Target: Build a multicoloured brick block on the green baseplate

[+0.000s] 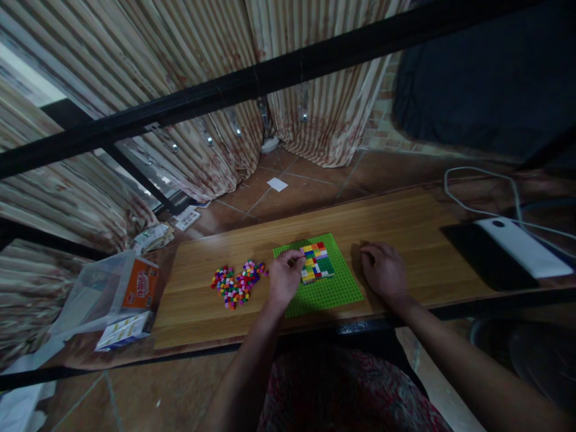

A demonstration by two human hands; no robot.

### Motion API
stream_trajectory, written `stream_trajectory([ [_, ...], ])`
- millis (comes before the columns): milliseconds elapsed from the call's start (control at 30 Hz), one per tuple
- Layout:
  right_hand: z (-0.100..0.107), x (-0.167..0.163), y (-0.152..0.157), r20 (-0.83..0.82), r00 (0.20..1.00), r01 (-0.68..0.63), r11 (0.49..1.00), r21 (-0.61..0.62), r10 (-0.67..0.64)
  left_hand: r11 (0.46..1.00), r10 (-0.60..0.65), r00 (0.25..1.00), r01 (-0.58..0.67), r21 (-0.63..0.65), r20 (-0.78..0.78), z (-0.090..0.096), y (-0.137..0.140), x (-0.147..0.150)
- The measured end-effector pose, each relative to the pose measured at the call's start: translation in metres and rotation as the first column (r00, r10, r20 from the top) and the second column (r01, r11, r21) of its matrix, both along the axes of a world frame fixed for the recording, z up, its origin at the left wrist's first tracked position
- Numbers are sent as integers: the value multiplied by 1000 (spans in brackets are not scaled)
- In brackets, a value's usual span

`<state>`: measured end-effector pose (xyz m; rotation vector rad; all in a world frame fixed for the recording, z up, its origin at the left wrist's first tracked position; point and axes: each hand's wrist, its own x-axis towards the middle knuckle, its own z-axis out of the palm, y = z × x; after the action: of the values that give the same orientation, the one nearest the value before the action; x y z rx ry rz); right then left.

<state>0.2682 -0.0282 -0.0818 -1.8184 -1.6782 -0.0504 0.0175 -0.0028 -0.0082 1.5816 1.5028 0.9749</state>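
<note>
A green studded baseplate (pixel 346 285) lies on the wooden board, carrying a tight patch of multicoloured toy bricks (pixel 317 263) in red, yellow, white, green and blue. At the left edge of that patch, my left hand (pixel 287 275) has thumb and forefinger pinched together. Whatever sits between those fingertips is too small to make out. Just right of the baseplate, my right hand (pixel 385 271) rests on the board with its fingers curled in, holding nothing that I can see. A loose pile of small coloured bricks (pixel 236 285) is spread left of my left hand.
A wooden board (pixel 193 327) forms the work surface. Left of it stand a clear plastic bin (pixel 96 294), an orange box (pixel 141 283) and a white box (pixel 125 331). On the right lie a black flat item (pixel 486 255), a white device (pixel 524 246) and a cable (pixel 479 171).
</note>
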Motion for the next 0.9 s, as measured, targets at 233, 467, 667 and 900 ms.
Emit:
stream_trajectory([
  [233,2,0,0,-15,1000,-4,1000,0,4,998,44,989,-37,-51,139,-8,7,2],
  [467,-2,1,1,4,1000,6,1000,12,-6,983,140,949,-99,-154,282,-13,13,2],
  [667,-4,1,0,11,1000,0,1000,8,0,959,207,911,-117,-257,358,-11,14,5],
  [900,-4,2,1,41,999,-8,1000,19,7,963,207,917,-130,-237,342,-15,10,6],
])
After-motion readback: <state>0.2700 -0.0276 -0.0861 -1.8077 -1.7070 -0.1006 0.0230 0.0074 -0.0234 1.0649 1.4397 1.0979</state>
